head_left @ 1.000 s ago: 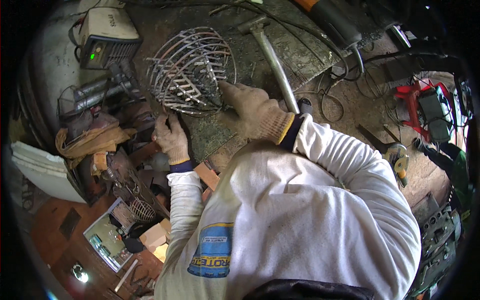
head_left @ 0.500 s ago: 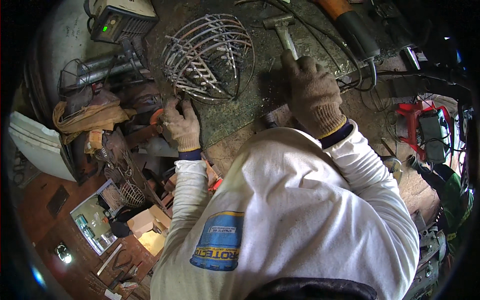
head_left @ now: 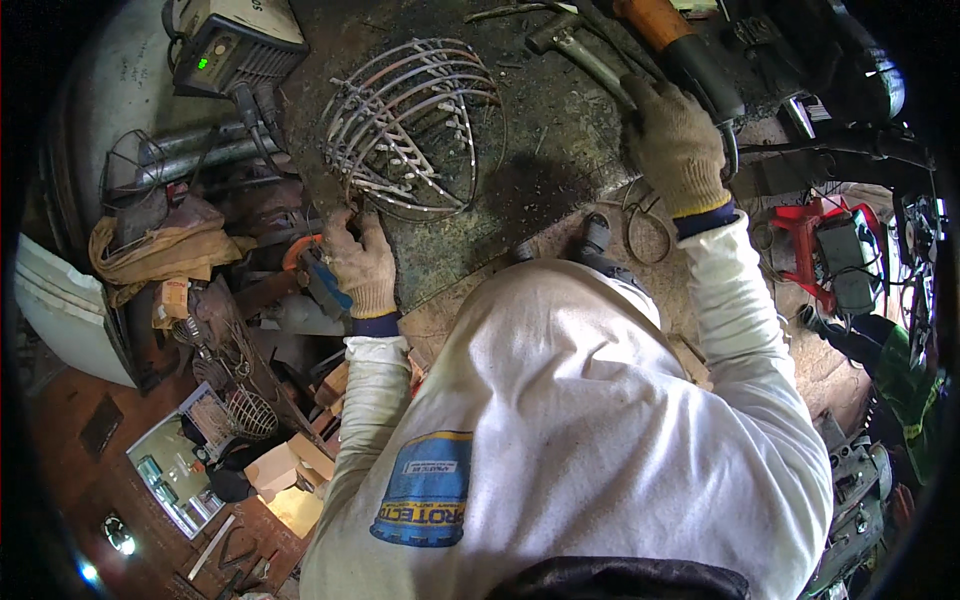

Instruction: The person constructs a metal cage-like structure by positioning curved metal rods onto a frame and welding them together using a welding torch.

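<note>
A domed cage of bent, welded metal rods (head_left: 405, 140) lies on the dark worktable. At its lower left edge, my gloved left hand (head_left: 360, 255) has its fingers closed on the rim, the fingertips partly hidden by shadow. In my gloved right hand (head_left: 675, 150) is the handle of a metal hammer (head_left: 590, 68). The hammer's T-shaped head points up and left, to the right of the cage and apart from it. Both gloves are brown knit with dark cuffs.
An orange and black angle grinder (head_left: 685, 60) lies beyond my right hand, with cables around it. A welding machine (head_left: 235, 50) with a green display stands at the back left. Metal tubes (head_left: 200, 152) and a tan cloth (head_left: 150, 250) lie left. A red stand (head_left: 805, 255) is at right.
My right hand has moved right with the hammer, away from the cage. My left hand stays at the cage's rim. The view has shifted slightly.
</note>
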{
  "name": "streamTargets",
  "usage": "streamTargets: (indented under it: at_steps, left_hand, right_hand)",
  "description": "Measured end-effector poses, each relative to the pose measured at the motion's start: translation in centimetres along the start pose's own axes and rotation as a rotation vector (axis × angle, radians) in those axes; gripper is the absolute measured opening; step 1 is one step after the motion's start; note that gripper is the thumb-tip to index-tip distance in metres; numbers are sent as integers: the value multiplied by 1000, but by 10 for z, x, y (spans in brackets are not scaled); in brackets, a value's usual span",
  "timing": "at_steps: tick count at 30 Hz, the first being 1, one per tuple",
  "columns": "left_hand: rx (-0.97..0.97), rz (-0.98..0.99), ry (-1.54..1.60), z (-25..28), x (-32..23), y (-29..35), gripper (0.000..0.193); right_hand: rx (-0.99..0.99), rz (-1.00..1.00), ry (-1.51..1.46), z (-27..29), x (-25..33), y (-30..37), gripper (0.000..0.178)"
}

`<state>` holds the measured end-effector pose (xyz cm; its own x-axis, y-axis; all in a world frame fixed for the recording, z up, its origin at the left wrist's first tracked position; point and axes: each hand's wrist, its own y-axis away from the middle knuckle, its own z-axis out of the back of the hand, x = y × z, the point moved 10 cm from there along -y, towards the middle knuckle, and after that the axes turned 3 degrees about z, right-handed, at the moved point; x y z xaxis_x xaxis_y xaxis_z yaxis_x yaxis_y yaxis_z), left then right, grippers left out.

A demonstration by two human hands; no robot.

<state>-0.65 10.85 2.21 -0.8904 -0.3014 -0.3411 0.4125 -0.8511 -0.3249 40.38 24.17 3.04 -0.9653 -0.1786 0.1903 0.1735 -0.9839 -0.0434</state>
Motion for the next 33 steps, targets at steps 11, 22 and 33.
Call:
streamTargets:
  at_steps: [11, 22, 33]
  left_hand:
    - [-35, 38, -21, 0, 5, 0, 34]
    - [8, 18, -120, -2, 5, -2, 34]
    - [4, 9, -9, -2, 1, -1, 29]
  right_hand:
    - [-175, 66, -197, -5, 27, 7, 32]
    - [185, 134, -260, -47, 87, -76, 29]
    - [3, 297, -109, -56, 102, -90, 26]
